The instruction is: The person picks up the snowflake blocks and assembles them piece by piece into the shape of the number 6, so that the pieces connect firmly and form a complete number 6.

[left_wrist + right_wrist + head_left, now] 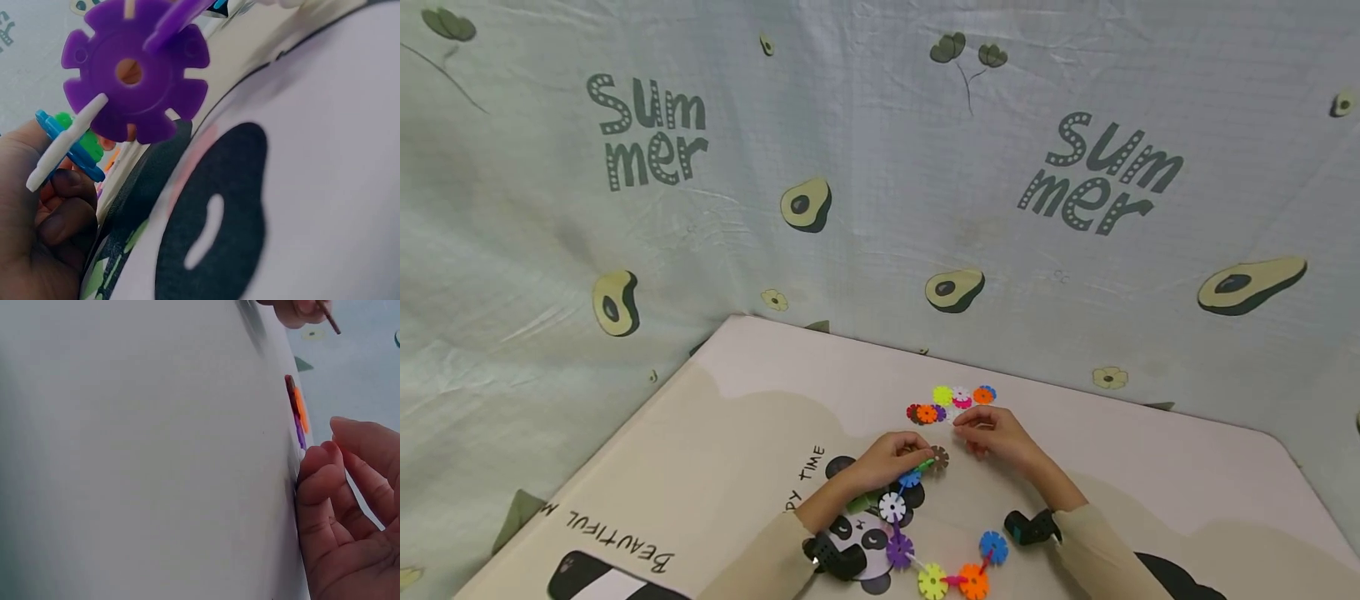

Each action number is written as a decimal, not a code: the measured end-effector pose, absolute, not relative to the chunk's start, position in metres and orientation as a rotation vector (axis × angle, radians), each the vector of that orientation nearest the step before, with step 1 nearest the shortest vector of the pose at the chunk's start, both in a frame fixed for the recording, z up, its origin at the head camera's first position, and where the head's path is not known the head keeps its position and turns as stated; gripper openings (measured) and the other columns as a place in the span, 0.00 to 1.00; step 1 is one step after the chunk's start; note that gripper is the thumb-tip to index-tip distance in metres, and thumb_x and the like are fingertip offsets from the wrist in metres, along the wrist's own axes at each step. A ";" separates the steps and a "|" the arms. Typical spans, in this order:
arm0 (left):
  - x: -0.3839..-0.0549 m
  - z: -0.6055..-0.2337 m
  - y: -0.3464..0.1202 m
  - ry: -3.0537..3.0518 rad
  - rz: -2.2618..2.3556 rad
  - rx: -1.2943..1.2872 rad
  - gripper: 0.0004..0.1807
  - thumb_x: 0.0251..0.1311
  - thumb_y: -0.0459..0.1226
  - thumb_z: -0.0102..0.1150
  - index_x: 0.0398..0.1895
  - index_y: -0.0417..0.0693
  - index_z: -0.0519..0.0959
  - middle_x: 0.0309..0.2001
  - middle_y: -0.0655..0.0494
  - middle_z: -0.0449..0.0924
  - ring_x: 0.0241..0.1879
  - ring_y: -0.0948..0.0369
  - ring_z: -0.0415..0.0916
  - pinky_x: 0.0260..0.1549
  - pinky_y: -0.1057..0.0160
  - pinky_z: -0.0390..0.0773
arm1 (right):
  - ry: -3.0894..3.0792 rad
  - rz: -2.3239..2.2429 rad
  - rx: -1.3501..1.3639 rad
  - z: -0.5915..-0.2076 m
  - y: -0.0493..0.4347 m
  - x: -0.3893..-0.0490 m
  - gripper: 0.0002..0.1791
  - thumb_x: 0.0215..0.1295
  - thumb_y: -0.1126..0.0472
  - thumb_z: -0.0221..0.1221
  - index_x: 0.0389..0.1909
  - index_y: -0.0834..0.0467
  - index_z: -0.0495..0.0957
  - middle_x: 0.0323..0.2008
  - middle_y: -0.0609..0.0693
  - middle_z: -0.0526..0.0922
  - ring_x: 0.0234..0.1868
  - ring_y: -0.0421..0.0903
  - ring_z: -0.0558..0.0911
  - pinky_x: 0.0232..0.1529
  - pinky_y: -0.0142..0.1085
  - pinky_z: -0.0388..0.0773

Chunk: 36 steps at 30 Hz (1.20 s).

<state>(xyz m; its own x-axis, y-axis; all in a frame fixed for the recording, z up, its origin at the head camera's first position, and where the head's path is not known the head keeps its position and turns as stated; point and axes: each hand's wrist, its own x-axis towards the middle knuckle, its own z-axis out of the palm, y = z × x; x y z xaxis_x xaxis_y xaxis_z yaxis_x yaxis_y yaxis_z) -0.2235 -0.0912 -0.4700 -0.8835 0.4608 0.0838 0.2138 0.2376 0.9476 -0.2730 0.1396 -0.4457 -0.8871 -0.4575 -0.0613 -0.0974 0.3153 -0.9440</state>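
Observation:
My left hand (891, 458) pinches the upper end of a chain of slotted plastic discs, at a green disc (925, 465) with a brown disc (939, 458) beyond it. Below these come a blue disc (910, 477), a white disc (892, 507) and a purple disc (94, 56). The chain bends right through a yellow disc (932, 581) and an orange disc (973, 582) to another blue disc (994, 547). My right hand (996, 435) is at the loose discs, fingertips beside a pale disc (952, 413). Its fingers are loosely bent, with nothing visible between them.
Loose discs lie farther back: a yellow one (943, 395), an orange one (983, 396), and another orange one (927, 413) among dark red and purple. The table (760, 358) has a panda print. A printed curtain (880, 167) hangs behind its far edge.

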 end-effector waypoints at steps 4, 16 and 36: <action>-0.224 -0.473 -0.090 2.280 1.711 0.637 0.11 0.69 0.36 0.54 0.39 0.35 0.80 0.30 0.60 0.75 0.26 0.70 0.66 0.28 0.73 0.67 | 2.332 -1.588 -0.443 -0.446 0.136 -0.274 0.17 0.65 0.62 0.63 0.47 0.72 0.76 0.27 0.54 0.80 0.22 0.42 0.74 0.24 0.30 0.74; -0.223 -0.469 -0.090 2.296 1.684 0.661 0.12 0.69 0.38 0.54 0.36 0.36 0.80 0.27 0.61 0.72 0.25 0.70 0.64 0.27 0.73 0.65 | 2.414 -1.593 -0.264 -0.454 0.133 -0.284 0.21 0.62 0.68 0.64 0.55 0.70 0.74 0.20 0.47 0.74 0.13 0.39 0.69 0.18 0.28 0.68; -0.210 -0.447 -0.095 2.255 1.699 0.680 0.11 0.69 0.31 0.51 0.37 0.27 0.78 0.26 0.60 0.71 0.24 0.71 0.64 0.27 0.73 0.65 | 2.442 -1.559 -0.206 -0.454 0.126 -0.282 0.21 0.58 0.67 0.66 0.51 0.69 0.75 0.24 0.49 0.72 0.14 0.39 0.69 0.16 0.28 0.66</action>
<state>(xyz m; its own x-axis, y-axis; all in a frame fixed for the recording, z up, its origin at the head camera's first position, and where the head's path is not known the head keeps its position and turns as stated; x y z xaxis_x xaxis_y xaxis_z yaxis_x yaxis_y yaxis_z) -0.2104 -0.0950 -0.4466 -0.8639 0.4962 0.0870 0.2204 0.2170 0.9510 -0.2819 0.1258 -0.4536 -0.9622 -0.2432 -0.1222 0.0085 0.4218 -0.9067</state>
